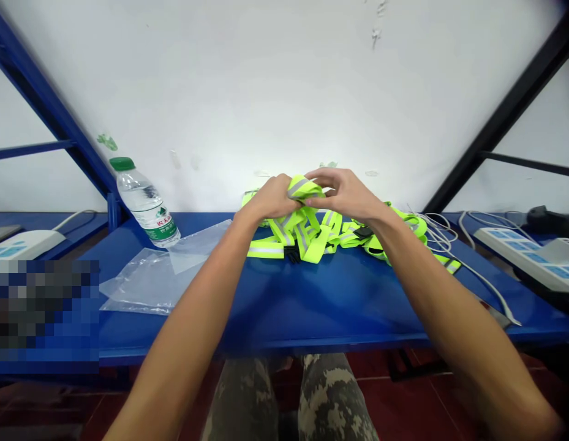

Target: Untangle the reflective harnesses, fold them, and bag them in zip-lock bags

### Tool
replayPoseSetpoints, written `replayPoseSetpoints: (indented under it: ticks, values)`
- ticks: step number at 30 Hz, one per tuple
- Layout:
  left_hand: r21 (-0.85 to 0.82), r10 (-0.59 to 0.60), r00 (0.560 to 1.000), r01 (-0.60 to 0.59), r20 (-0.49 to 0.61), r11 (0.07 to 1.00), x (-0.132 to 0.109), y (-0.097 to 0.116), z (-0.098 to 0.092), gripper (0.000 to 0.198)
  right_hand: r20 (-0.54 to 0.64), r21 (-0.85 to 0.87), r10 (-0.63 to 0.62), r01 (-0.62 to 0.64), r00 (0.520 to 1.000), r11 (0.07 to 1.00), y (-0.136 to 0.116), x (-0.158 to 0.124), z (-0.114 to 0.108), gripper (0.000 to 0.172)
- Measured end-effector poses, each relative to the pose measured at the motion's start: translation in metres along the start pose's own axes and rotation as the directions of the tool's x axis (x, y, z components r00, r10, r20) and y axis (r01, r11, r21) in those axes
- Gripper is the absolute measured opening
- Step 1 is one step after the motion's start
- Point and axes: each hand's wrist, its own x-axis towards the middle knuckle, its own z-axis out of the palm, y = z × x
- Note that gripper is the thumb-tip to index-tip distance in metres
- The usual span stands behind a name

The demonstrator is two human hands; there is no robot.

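Observation:
A fluorescent yellow safety vest [302,236], made of mesh straps with silver reflective stripes, lies bunched on the blue workbench [284,306]. My left hand [270,199] grips a raised fold of it. My right hand [346,195] pinches the same fold from the other side, with the fingertips of both hands close together. Black buckles or webbing show among the straps, and the lower part of the bundle stays on the bench. The far right end of the vest reaches under loose cables.
A plastic water bottle [146,202] with a green cap leans against the wall on the left, beside a clear plastic bag [155,282]. White cables [443,236] run to a power strip [523,254] on the right. Another power strip [27,245] sits at left.

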Motion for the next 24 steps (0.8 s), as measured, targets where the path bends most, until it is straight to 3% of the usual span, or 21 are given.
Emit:
replayPoseSetpoints:
  ticks: [2,5,8,10,12,15,17,19,20,21,24]
  values:
    - [-0.169,0.073,0.997,-0.075,-0.014,0.983,-0.002,0.002,-0.003,0.009,0.013,0.244,-0.016,0.013,1.000,0.970,0.014,-0.004,-0.007,0.061]
    - [-0.341,0.189,0.982,-0.180,-0.008,0.922,-0.007,0.010,-0.010,0.014,0.175,0.422,0.013,-0.087,0.985,0.902,0.031,-0.006,-0.012,0.064]
    - [-0.324,0.192,0.980,-0.199,-0.053,0.925,-0.011,0.019,-0.018,0.009,0.347,0.377,0.037,-0.176,0.937,0.909,0.031,-0.002,-0.017,0.054]
    - [-0.252,0.123,0.984,-0.153,-0.133,0.956,-0.012,0.020,-0.024,0.008,0.373,0.224,0.091,-0.184,0.923,0.957,0.021,0.003,-0.023,0.043]
    - [-0.167,0.022,0.968,-0.066,-0.250,0.984,-0.013,0.016,-0.028,0.011,0.287,-0.029,0.159,-0.157,0.945,0.987,0.006,0.010,-0.032,0.031]
    - [-0.040,-0.112,0.910,0.104,-0.400,0.994,-0.014,0.004,-0.028,0.018,-0.059,-0.437,0.130,-0.143,0.990,0.888,-0.021,0.017,-0.043,0.017]
    - [0.027,-0.161,0.880,0.194,-0.447,0.981,-0.013,-0.003,-0.024,0.025,-0.342,-0.601,-0.027,-0.196,0.939,0.775,-0.034,0.018,-0.046,0.020]
    - [0.063,-0.186,0.869,0.240,-0.459,0.969,-0.012,-0.007,-0.019,0.029,-0.520,-0.638,-0.207,-0.215,0.829,0.740,-0.039,0.016,-0.045,0.034]
    - [0.068,-0.193,0.870,0.250,-0.454,0.966,-0.011,-0.009,-0.017,0.030,-0.552,-0.624,-0.258,-0.187,0.793,0.759,-0.038,0.015,-0.043,0.040]
    - [0.066,-0.194,0.875,0.248,-0.442,0.967,-0.009,-0.010,-0.015,0.029,-0.552,-0.592,-0.268,-0.144,0.789,0.793,-0.033,0.014,-0.042,0.046]
    - [-0.022,-0.169,0.898,0.176,-0.405,0.984,-0.006,-0.014,-0.011,0.022,-0.423,-0.406,-0.108,-0.082,0.900,0.910,-0.009,0.014,-0.039,0.061]
